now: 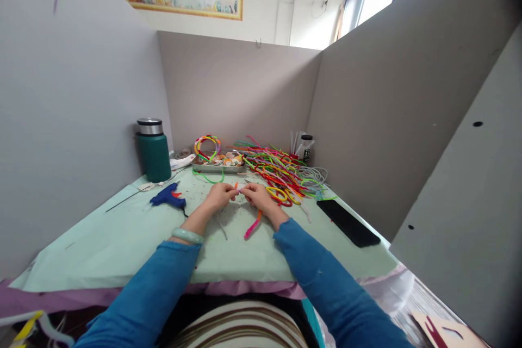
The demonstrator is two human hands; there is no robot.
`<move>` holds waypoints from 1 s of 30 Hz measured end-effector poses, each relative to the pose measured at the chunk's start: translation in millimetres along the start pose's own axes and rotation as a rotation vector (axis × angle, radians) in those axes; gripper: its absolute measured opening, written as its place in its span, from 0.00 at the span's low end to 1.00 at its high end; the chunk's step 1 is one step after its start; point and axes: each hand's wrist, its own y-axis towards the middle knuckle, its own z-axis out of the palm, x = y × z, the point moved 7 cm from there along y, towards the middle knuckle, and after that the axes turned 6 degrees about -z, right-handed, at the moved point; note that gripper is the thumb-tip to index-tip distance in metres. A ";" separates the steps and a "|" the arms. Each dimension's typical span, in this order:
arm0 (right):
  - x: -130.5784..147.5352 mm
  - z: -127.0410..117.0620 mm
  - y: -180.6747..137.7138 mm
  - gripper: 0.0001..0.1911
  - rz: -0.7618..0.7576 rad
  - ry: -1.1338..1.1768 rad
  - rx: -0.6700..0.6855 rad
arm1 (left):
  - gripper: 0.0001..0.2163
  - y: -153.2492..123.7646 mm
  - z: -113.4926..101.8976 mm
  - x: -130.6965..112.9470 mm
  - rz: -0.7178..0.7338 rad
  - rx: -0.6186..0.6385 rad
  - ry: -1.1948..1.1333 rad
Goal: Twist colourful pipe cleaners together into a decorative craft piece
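Both my hands meet over the middle of the table, fingertips pinched close together. Between them shows a short piece of a pipe cleaner (238, 191), pale purple, with an orange bit just above it. My left hand (221, 196) is closed on one side of it, and my right hand (256, 196) pinches it from the other. Below my right hand hangs or lies a pink and orange pipe cleaner end (253, 227); whether it joins the held piece is hidden. A thin grey strand (222, 228) lies under my left hand.
A blue glue gun (168, 196) and green bottle (154, 152) stand left. Behind are a metal tray (218, 169) of small pieces, a colourful ring (207, 148) and a heap of pipe cleaners (277, 166). A black phone (348, 223) lies right. Grey partitions (240, 87) enclose the table.
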 end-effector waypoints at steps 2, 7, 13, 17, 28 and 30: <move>-0.7 -0.3 0.4 0.13 0.002 -0.002 -0.002 | 0.17 0.9 0.8 1.4 0.005 0.007 -0.010; -1.6 -2.2 2.8 0.13 -0.011 -0.012 -0.019 | 0.17 2.9 4.5 5.9 -0.006 0.031 -0.064; 3.0 -2.4 1.6 0.14 -0.046 -0.138 -0.018 | 0.15 3.8 3.5 7.9 -0.034 0.031 -0.044; 14.1 -11.3 -1.1 0.15 -0.096 -0.408 -0.104 | 0.13 3.2 -1.1 6.1 -0.046 -0.029 0.115; 34.7 -104.7 -14.3 0.14 0.072 -1.063 -0.612 | 0.14 4.2 2.6 -0.3 0.060 -0.030 0.514; 29.5 -122.3 -20.3 0.14 0.197 -1.113 -0.659 | 0.14 3.7 3.3 -0.5 0.053 -0.024 0.529</move>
